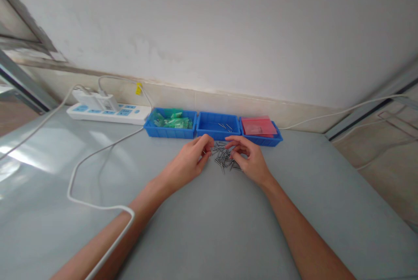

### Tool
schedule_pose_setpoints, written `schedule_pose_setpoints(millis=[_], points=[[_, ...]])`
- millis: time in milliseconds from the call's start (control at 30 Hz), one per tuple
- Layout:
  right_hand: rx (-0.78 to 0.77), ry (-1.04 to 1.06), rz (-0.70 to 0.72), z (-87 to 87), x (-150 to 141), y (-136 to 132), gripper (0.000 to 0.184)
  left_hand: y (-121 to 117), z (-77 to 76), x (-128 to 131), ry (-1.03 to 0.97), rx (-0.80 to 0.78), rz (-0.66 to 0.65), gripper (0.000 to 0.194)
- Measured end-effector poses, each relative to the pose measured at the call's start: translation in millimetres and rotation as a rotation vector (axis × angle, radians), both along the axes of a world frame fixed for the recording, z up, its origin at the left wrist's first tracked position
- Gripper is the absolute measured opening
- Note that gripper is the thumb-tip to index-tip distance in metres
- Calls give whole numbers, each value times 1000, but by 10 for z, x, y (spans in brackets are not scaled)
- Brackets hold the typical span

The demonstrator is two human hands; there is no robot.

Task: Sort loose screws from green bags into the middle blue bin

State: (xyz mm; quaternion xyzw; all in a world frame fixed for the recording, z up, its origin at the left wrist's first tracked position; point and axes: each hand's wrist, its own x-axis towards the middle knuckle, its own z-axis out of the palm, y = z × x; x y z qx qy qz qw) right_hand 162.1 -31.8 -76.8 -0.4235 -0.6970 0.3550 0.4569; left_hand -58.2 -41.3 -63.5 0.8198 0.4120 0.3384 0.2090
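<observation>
A loose pile of thin grey metal screws or nails (223,158) lies on the grey table, too small to tell which. At the pile's left edge is my left hand (192,156), its thumb and fingertips pinched together; what they hold, if anything, is too small to make out. My right hand (251,160) reaches over the right side of the pile, thumb and forefinger apart with the fingertips by the pieces. Just behind stands a blue tray (209,124) with a few of the same metal pieces in it.
To the left, another blue tray (170,132) holds green plastic bags (176,121). The right-hand blue tray (269,141) carries red plastic bags (259,126). A white power strip (127,117) with plugged-in chargers stands by the wall. Its white cable (98,205) crosses over my left forearm.
</observation>
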Motion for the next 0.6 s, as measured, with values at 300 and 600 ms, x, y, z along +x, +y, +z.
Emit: schedule_pose_setpoints(millis=[300, 600], points=[[-53, 23, 137, -17, -30, -21, 29, -19, -18, 34, -137, 6, -28, 23], [-275, 210, 218, 17, -29, 8, 23, -22, -4, 40, -139, 78, -24, 17]])
